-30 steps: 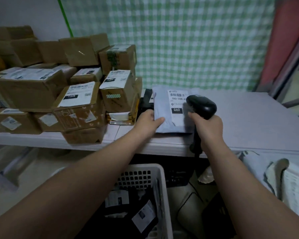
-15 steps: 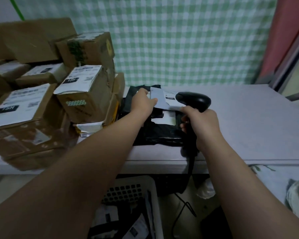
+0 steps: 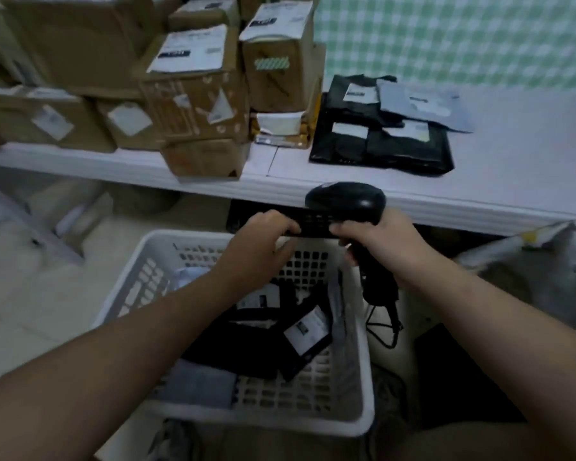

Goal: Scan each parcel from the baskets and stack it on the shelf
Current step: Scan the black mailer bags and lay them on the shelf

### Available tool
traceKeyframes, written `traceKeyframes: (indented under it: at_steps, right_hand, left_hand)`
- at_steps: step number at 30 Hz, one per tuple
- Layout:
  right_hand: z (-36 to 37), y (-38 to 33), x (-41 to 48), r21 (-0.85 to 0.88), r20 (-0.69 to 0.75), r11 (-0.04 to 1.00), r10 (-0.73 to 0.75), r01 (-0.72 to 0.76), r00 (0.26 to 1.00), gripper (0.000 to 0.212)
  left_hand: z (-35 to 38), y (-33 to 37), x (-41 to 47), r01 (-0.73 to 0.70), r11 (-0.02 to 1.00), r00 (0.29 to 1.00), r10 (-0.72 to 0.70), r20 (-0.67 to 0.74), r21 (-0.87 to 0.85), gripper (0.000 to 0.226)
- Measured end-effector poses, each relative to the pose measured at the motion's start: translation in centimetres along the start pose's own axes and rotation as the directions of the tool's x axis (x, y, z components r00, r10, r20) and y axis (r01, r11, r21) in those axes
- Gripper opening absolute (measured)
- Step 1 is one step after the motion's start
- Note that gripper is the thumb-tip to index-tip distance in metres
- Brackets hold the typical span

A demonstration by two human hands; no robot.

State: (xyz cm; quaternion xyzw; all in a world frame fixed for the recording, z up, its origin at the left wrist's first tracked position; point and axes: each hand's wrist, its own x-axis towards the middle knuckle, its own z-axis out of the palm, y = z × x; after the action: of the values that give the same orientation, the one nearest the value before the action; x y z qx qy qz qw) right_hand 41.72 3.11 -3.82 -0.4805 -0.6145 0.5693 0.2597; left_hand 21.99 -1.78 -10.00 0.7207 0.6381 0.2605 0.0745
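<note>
My right hand (image 3: 376, 244) grips the handle of a black barcode scanner (image 3: 346, 201), held just below the front edge of the white shelf (image 3: 512, 168). Beside it, my left hand (image 3: 263, 237) hovers with loosely curled fingers over the far rim of the white basket (image 3: 363, 377) and holds nothing. Inside the basket lie black parcels with white labels (image 3: 306, 331) and a grey one (image 3: 200, 384). On the shelf a grey mailer parcel (image 3: 419, 104) lies on top of black bagged parcels (image 3: 379, 144).
Stacked cardboard boxes (image 3: 193, 88) fill the left part of the shelf. A black crate (image 3: 313, 221) sits under the shelf behind my hands. The scanner cable (image 3: 383, 327) hangs to the right of the basket. A pale bag (image 3: 529, 277) lies at the right.
My left hand let go of the grey mailer, which now lies on the black parcels, and dropped to the basket. The scanner came down below the shelf edge. My view tilted downward.
</note>
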Motion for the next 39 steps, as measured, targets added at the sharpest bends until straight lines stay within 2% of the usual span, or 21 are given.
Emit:
traceKeyframes:
  at_steps: [3, 6, 8, 14, 18, 21, 25, 28, 31, 35, 39]
  right_hand:
    - [2.1, 2.2, -0.1, -0.13, 0.098, 0.991, 0.05, -0.037, 0.994, 0.012]
    - [4.1, 4.1, 1.3, -0.228, 0.124, 0.97, 0.113, -0.083, 0.986, 0.012]
    - [5.3, 5.5, 2.8, -0.259, 0.119, 0.959, 0.15, -0.115, 0.982, 0.01]
    - [8.2, 8.7, 7.7, -0.351, 0.11, 0.915, 0.251, -0.198, 0.962, 0.014]
    - [9.7, 11.1, 10.2, -0.429, 0.141, 0.874, 0.313, -0.227, 0.939, 0.013]
    - [10.3, 12.8, 11.3, -0.477, 0.134, 0.843, 0.352, -0.251, 0.926, 0.017]
    - [10.5, 14.3, 11.9, -0.492, 0.134, 0.822, 0.397, -0.287, 0.908, 0.017]
    - [10.6, 14.8, 12.0, -0.504, 0.134, 0.813, 0.407, -0.291, 0.903, 0.019]
    - [10.5, 15.1, 12.4, -0.484, 0.121, 0.816, 0.42, -0.316, 0.9, 0.018]
    - [10.5, 15.4, 12.5, -0.467, 0.103, 0.821, 0.421, -0.329, 0.901, 0.017]
    - [10.2, 15.3, 12.1, -0.49, 0.108, 0.819, 0.398, -0.299, 0.911, 0.019]
  left_hand:
    - [1.8, -3.9, -3.4, 0.133, 0.99, 0.988, -0.135, 0.072, 0.037, 0.017]
    - [4.0, -8.3, -5.9, 0.218, 0.97, 0.951, -0.236, 0.199, 0.111, 0.02]
    - [5.8, -11.0, -7.1, 0.266, 0.954, 0.918, -0.294, 0.267, 0.135, 0.029]
    - [10.2, -16.8, -6.7, 0.315, 0.905, 0.85, -0.403, 0.34, 0.285, 0.045]
    - [13.3, -19.1, -5.0, 0.261, 0.857, 0.802, -0.449, 0.393, 0.445, 0.054]
    - [15.3, -21.1, -3.4, 0.239, 0.876, 0.777, -0.432, 0.459, 0.42, 0.057]
    - [16.5, -21.6, -2.4, 0.19, 0.873, 0.797, -0.405, 0.449, 0.45, 0.05]
    - [16.5, -21.3, -2.9, 0.095, 0.87, 0.857, -0.319, 0.405, 0.484, 0.042]
    - [16.8, -21.7, -3.4, 0.042, 0.817, 0.896, -0.285, 0.34, 0.575, 0.038]
    - [18.1, -21.3, -3.2, 0.098, 0.772, 0.847, -0.396, 0.354, 0.629, 0.033]
    - [17.4, -20.9, -3.1, -0.031, 0.744, 0.841, -0.341, 0.42, 0.667, 0.037]
